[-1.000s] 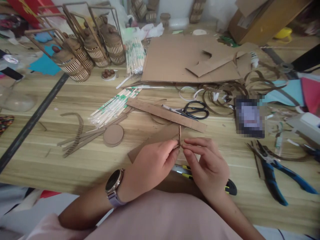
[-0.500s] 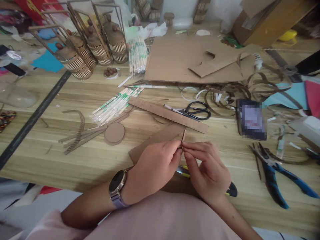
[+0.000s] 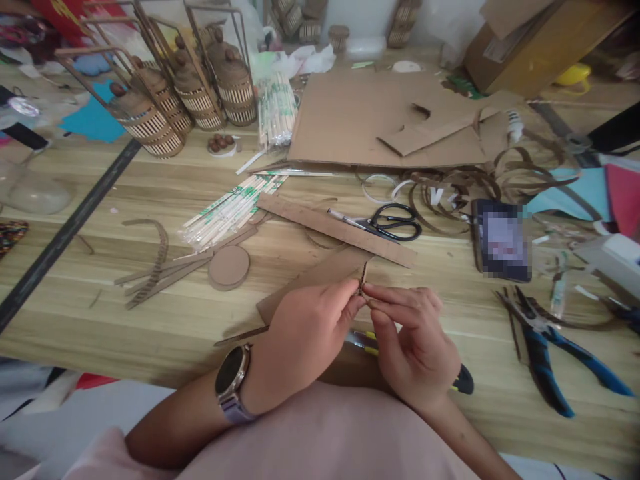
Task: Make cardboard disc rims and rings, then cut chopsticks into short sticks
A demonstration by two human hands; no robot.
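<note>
My left hand [image 3: 310, 333], with a watch [image 3: 233, 373] on its wrist, pinches a small piece of corrugated cardboard [image 3: 363, 272] between thumb and fingers. From the other side, my right hand [image 3: 417, 340] has its fingertips closed on the same piece. Its fluted edge points up and away from me, while its lower part is hidden by my fingers. Beneath my hands lies a yellow and black utility knife [image 3: 466, 380], partly covered by the right one. A flat cardboard sheet [image 3: 305, 277] reaches out from under my left hand.
Ahead are a long cardboard strip [image 3: 340, 230], black-handled scissors [image 3: 395, 223] and wrapped chopsticks [image 3: 225, 210]. A cardboard disc [image 3: 229, 268] lies left, blue-handled pliers [image 3: 547, 360] and a phone [image 3: 503, 240] right. Several handled baskets [image 3: 150, 127] stand at the back left.
Both hands and the cardboard piece have shifted very slightly left. A thin dark strip edge now shows beside my left wrist. The grip stays the same.
</note>
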